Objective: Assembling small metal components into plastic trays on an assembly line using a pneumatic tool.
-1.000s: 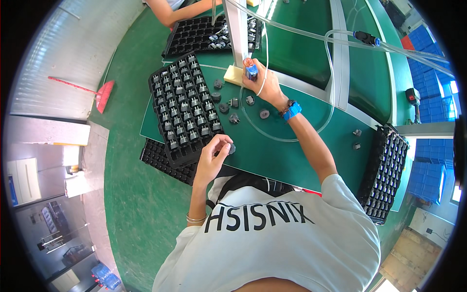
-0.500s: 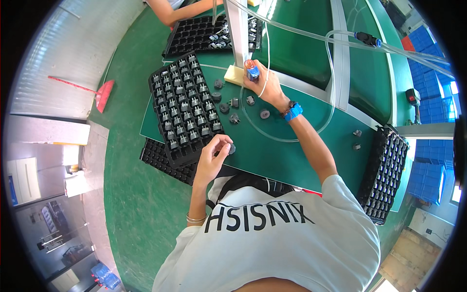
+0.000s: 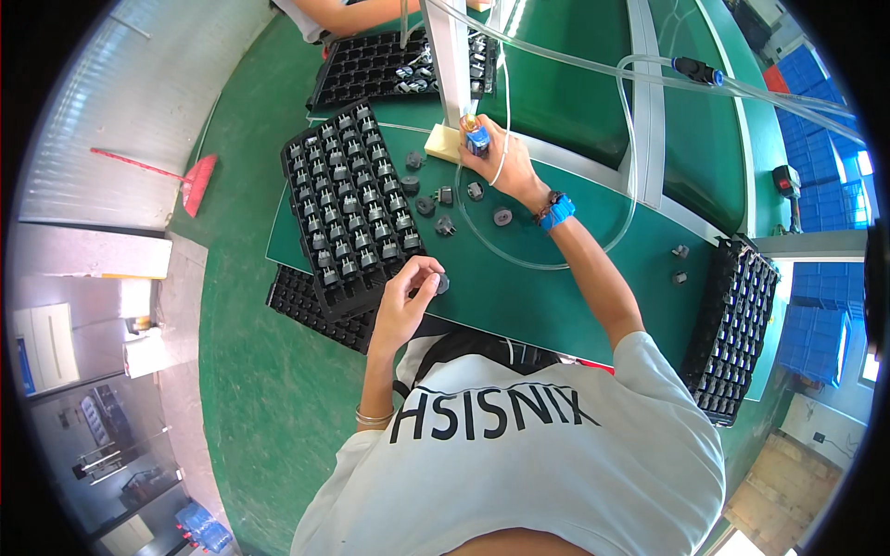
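My left hand pinches a small dark grey round plug part over the near edge of the green table. Farther off, my right hand is wrapped round a blue dispenser barrel with an amber top, held upright beside a pale yellow sponge block. The barrel's lower end is hidden by my fingers. Between my hands lie several loose plug parts, among them a round one and one with pins. Left of them, a black tray holds rows of pronged plug parts.
Beneath that tray sits another black tray. A filled black tray stands at the right end. A metal post rises behind the sponge, and clear tubing loops across the table. Across it, a co-worker's arm reaches over a further tray.
The co-worker's arm has shifted a little to the right. My two hands keep nearly the same places and grips.
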Motion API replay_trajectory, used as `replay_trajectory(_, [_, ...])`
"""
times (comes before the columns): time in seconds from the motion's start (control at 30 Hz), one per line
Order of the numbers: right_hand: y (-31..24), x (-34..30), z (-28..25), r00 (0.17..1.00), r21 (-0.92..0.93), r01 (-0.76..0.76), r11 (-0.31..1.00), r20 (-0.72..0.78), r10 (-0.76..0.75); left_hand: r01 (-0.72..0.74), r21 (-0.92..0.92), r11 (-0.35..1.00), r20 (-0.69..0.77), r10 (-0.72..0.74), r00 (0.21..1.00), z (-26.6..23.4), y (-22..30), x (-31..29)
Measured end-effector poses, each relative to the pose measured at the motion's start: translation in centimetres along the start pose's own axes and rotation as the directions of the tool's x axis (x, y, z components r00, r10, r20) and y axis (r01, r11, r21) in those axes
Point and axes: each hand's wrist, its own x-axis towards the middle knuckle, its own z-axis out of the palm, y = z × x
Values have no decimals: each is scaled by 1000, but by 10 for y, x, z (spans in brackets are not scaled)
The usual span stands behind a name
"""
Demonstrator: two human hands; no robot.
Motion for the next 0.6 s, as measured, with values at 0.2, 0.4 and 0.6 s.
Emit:
replay_trajectory(0.2, [-1, 0, -1, 1000, 12, -13, 1000, 9, 13, 9, 1, 1000, -4, -9, 1000, 0, -2, -2])
replay_trajectory(0.4, [-1, 2, -1, 999, -11, -34, 999, 26, 34, 0, -11, 1000, -6, 0, 1000, -1, -1, 1])
replay_trajectory(0.6, [44, 30, 0, 986, 709, -105, 697, -20, 168, -74, -235, 969, -3, 75, 997, -1, 0, 3])
